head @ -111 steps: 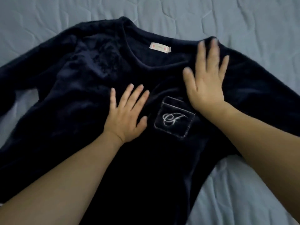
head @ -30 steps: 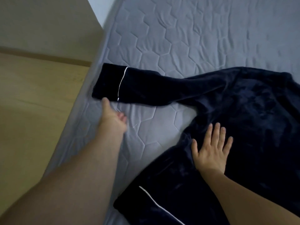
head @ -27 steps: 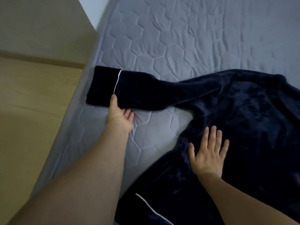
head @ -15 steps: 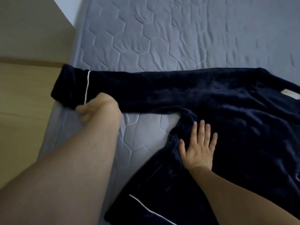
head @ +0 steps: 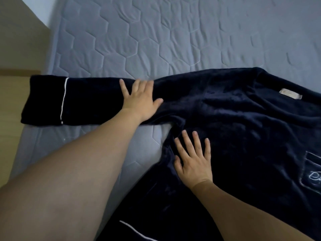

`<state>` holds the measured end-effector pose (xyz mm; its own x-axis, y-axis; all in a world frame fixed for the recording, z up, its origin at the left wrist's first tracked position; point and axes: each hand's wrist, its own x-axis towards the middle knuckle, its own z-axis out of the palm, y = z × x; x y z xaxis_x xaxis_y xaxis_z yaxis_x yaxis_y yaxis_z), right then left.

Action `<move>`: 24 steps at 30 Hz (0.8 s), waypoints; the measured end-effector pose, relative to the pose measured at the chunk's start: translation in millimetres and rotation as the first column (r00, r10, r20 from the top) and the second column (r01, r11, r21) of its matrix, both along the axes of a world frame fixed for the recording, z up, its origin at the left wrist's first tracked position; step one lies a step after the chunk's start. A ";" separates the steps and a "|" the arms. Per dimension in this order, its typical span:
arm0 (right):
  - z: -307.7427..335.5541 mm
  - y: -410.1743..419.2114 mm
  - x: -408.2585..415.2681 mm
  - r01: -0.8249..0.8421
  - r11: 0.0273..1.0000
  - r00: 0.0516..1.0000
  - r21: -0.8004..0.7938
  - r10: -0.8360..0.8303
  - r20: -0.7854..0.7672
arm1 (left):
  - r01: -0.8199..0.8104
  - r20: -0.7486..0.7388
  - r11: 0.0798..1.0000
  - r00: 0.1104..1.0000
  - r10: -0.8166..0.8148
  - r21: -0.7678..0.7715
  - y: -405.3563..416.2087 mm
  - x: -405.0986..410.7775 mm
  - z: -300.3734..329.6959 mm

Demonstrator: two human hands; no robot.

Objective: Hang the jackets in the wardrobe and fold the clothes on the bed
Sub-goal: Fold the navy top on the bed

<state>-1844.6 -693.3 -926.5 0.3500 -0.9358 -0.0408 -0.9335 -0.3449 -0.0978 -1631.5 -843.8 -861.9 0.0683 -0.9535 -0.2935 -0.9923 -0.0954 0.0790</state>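
Note:
A dark navy fleece top (head: 243,129) lies front up on the grey quilted bed (head: 156,35), its neck label and an embroidered chest pocket showing at the right. Its sleeve (head: 83,101), with a white piped cuff, stretches straight out to the left, the cuff end reaching the bed's left edge. My left hand (head: 140,100) lies flat on the middle of that sleeve, fingers spread. My right hand (head: 194,159) presses flat on the top's side just below the armpit, fingers straight.
The bed's left edge (head: 22,145) runs down the left side, with a light wooden floor (head: 8,105) beyond it and a beige wall or panel (head: 20,40) at the upper left. Bare quilt extends behind the top.
My left hand gripped the cuff and pulled the sleeve straight out to the left, then let go and moved right onto the sleeve's middle, flat. My right hand stayed pressed near the armpit.

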 end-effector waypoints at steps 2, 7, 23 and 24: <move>-3.1 0.4 -0.3 -0.008 1.000 1.000 -0.026 0.008 0.009 | -0.052 0.011 0.987 0.998 0.055 -0.150 -21.4 3.1 5.5; -5.2 -1.1 -0.9 0.009 1.000 1.000 -0.023 -0.008 0.011 | -0.003 0.101 0.983 0.995 0.022 -0.182 -41.8 -4.3 5.5; -1.3 -1.7 0.5 0.027 0.999 1.000 0.018 -0.027 0.006 | -0.668 -0.635 -0.115 -0.738 0.229 0.735 35.0 52.3 27.1; -2.4 -1.1 0.4 0.025 0.999 1.000 0.020 -0.026 0.007 | -0.676 -0.643 -0.103 -0.730 0.232 0.730 39.7 50.5 28.7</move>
<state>-1844.2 -694.4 -928.8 0.3264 -0.9435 -0.0576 -0.9413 -0.3189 -0.1109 -1581.0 -804.2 -833.3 0.5644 -0.1695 -0.8079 0.7968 -0.1439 0.5868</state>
